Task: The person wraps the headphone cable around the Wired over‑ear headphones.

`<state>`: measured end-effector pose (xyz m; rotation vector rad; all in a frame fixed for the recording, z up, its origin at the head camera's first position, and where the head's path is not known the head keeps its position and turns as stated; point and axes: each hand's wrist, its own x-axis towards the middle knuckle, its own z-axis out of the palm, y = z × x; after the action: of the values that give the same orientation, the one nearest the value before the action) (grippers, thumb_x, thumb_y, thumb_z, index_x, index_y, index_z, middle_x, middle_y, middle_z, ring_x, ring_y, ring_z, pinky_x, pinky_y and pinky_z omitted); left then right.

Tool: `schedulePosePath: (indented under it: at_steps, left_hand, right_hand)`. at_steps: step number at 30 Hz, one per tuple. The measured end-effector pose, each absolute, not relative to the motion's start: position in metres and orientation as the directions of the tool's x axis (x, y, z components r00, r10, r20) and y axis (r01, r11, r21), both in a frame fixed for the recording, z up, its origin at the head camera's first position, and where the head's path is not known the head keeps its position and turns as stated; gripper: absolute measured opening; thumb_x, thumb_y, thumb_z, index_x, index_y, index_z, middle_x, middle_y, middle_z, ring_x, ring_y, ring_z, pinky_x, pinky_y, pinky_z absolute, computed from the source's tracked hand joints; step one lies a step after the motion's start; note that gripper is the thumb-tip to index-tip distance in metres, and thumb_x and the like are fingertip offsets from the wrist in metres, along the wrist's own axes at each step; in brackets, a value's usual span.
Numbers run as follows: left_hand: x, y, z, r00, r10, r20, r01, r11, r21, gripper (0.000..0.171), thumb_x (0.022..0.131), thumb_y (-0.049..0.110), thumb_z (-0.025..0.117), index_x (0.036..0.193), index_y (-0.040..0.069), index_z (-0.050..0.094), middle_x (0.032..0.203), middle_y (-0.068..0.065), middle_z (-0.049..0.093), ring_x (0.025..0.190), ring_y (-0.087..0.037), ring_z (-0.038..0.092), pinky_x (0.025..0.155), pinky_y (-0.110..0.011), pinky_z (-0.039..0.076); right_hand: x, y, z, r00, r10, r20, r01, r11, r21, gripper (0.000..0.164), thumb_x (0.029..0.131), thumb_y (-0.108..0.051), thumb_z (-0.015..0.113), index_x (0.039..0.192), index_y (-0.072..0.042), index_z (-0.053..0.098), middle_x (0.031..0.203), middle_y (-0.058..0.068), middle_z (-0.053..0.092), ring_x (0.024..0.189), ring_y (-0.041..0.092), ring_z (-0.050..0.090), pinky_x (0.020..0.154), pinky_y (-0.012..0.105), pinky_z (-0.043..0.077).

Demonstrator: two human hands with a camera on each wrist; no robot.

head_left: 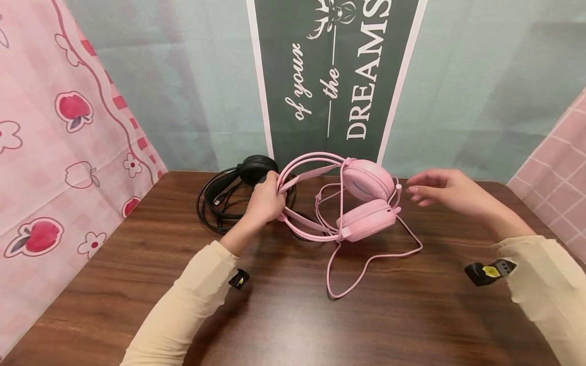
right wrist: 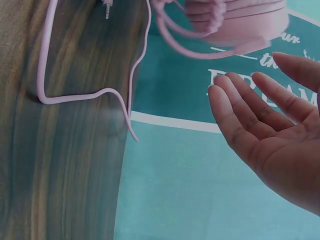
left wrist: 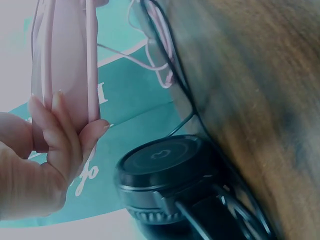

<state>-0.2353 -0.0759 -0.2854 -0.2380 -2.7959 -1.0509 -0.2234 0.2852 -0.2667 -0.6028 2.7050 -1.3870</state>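
Pink headphones (head_left: 366, 223) are held up over the table, their headband (left wrist: 70, 65) gripped by my left hand (head_left: 267, 198). In the left wrist view, fingers curl round the band's end. The two ear cups face each other toward the right, and a pink cable (right wrist: 75, 97) loops down from them onto the table. My right hand (head_left: 446, 189) hovers just right of the ear cups, apart from them, with fingers relaxed and nothing in it. Black headphones (left wrist: 160, 170) lie behind and left of my left hand, partly hidden by it.
The brown wooden table (head_left: 293, 325) spreads beneath both hands. A black cable (head_left: 201, 208) coils round the black headphones. Behind hangs a teal cloth (head_left: 197, 91) with a lettered dark panel. Pink patterned cloth (head_left: 55, 168) borders the left, and pink tiles (head_left: 556, 173) the right.
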Motion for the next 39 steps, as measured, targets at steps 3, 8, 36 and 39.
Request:
schedulePosePath:
  at_steps: [3,8,36,39]
  left_hand:
    - [-0.235,-0.079,-0.281,-0.975,0.119,0.187,0.216,0.701,0.68,0.02,0.087,0.003,0.051,0.106,0.001,0.045,0.087,-0.021,0.059,0.046,-0.018,0.06,0.043,-0.025,0.051]
    - [-0.234,-0.088,-0.27,-0.973,0.117,0.199,0.227,0.656,0.72,0.019,0.086,0.001,0.049,0.105,0.0,0.044,0.081,-0.019,0.058,0.042,-0.016,0.059,0.039,-0.024,0.049]
    - [-0.228,-0.113,-0.254,-0.954,0.108,0.279,0.264,0.74,0.618,0.023,0.087,0.004,0.047,0.11,0.002,0.044,0.082,-0.019,0.057,0.042,-0.017,0.056,0.037,-0.025,0.048]
    - [-0.228,-0.112,-0.254,-0.951,0.14,0.277,0.29,0.719,0.632,0.022,0.087,0.003,0.048,0.109,0.002,0.045,0.078,-0.017,0.056,0.042,-0.017,0.057,0.037,-0.026,0.049]
  right_hand:
    - [-0.226,0.286,-0.269,-0.924,-0.358,0.135,-0.317,0.521,-0.793,0.018,0.09,-0.002,0.055,0.106,0.008,0.055,0.084,-0.006,0.065,0.071,0.012,0.064,0.062,0.028,0.055]
    - [-0.229,0.287,-0.271,-0.92,-0.367,0.134,-0.324,0.525,-0.787,0.02,0.09,-0.001,0.054,0.107,0.01,0.054,0.083,-0.005,0.065,0.07,0.013,0.064,0.061,0.029,0.055]
    - [-0.233,0.283,-0.28,-0.892,-0.446,0.07,-0.32,0.515,-0.795,0.023,0.092,0.0,0.05,0.11,0.013,0.052,0.092,0.004,0.066,0.077,0.011,0.063,0.065,0.03,0.055]
    - [-0.234,0.281,-0.279,-0.889,-0.451,0.081,-0.329,0.504,-0.798,0.023,0.091,-0.001,0.052,0.11,0.013,0.052,0.09,-0.003,0.066,0.077,0.011,0.064,0.066,0.03,0.055]
